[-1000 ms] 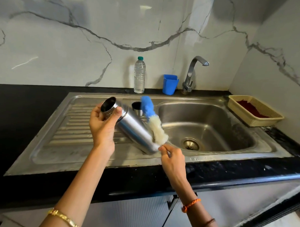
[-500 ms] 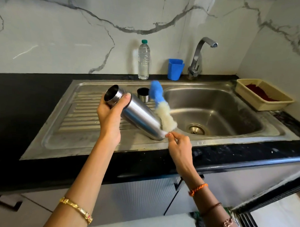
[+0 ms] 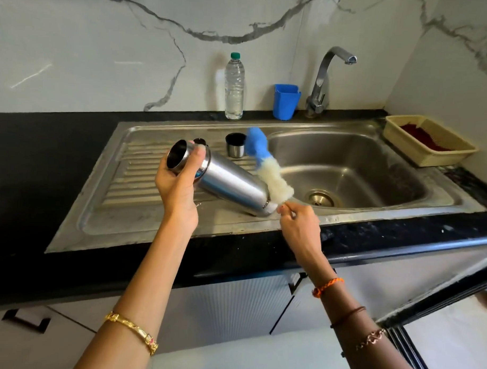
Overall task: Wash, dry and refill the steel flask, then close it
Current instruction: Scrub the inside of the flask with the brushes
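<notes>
Now the neck of the steel flask (image 3: 231, 181) is gripped by the curled fingers of the left hand (image 3: 179, 179), while the bottle brush (image 3: 267, 168) is pinched at its base by the right hand (image 3: 299, 225). Centre frame, the flask is held tilted over the sink (image 3: 372, 260) drainboard, mouth toward upper left. Little has shifted from the earlier frames (the lid (image 3: 235, 145) stands apart); outside scrubbing is judged under way.

Bare forearms: gold bangle (image 3: 132, 333) on the left, orange thread (image 3: 327, 287) and chain bracelet (image 3: 371, 338) on the right.

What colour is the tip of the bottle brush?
Blue tip, white foamy bristles below, on the bottle brush; head view.
</notes>
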{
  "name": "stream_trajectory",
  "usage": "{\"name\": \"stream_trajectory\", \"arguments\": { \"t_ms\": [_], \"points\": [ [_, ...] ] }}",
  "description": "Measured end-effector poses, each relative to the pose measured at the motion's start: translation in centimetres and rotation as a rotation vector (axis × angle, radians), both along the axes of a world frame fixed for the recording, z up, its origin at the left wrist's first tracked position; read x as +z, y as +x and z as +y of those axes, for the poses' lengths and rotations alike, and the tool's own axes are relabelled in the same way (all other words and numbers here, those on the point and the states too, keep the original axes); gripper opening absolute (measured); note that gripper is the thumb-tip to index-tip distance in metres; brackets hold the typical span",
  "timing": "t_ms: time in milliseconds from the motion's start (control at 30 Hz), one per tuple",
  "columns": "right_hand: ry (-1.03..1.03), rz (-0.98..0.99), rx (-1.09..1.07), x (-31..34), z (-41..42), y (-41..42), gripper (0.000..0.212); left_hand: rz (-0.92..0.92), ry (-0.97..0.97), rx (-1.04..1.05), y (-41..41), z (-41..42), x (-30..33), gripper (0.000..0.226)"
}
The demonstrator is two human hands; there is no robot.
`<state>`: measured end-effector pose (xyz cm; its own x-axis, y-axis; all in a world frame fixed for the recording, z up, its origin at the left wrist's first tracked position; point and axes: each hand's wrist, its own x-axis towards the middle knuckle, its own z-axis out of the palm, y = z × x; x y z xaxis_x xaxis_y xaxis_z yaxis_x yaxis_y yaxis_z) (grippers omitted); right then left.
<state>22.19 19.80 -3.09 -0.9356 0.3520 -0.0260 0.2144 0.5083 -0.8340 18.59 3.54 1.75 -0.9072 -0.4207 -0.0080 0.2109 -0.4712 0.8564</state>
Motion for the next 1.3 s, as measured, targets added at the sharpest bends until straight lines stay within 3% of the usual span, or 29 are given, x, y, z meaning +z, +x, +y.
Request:
{"name": "stream_trajectory", "arguments": {
  "t_ms": [133,233,467,567,733,767,900,1000,1133,1300],
  "points": [
    [0.077,0.233,0.106,3.2,-4.2,0.3,0.023,-0.006,0.069,0.015,-0.5,0.7,0.6,0.023],
    [0.091,0.306,0.159,3.7,-5.7,0.6,0.023,0.014,-0.027,-0.016,-0.6,-0.1,-0.2,0.024],
    [0.063,0.024,-0.117,-0.6,-1.4,-0.3,0.024,0.074,0.008,-0.076,-0.4,-1.6,-1.9,0.087],
    [0.027,0.125,-0.049,0.0,-2.9,-0.1,0.024,0.09,0.002,-0.115,-0.6,-1.4,-1.9,0.065],
    [0.029,0.311,0.201,2.4,-6.8,1.1,0.021,0.076,0.022,-0.062,-0.9,-1.2,-1.9,0.048],
    [0.052,0.293,0.181,2.3,-6.4,0.7,0.022,0.068,0.006,-0.053,-0.9,-1.4,-2.0,0.05],
    [0.109,0.073,-0.061,1.3,-2.9,-1.2,0.025,0.07,-0.043,-0.024,-0.9,-1.9,-2.4,0.093],
    [0.14,0.122,-0.015,1.9,-3.3,-0.1,0.025,0.098,-0.089,-0.096,-0.8,-1.6,-2.3,0.097],
    [0.211,0.282,0.137,3.6,-5.7,1.4,0.023,0.154,-0.129,-0.131,-1.0,-1.5,-2.2,0.089],
    [0.166,0.062,-0.045,1.1,-2.1,-0.7,0.024,0.194,0.035,-0.183,-0.9,-2.2,-2.8,0.053]
  ]
}}
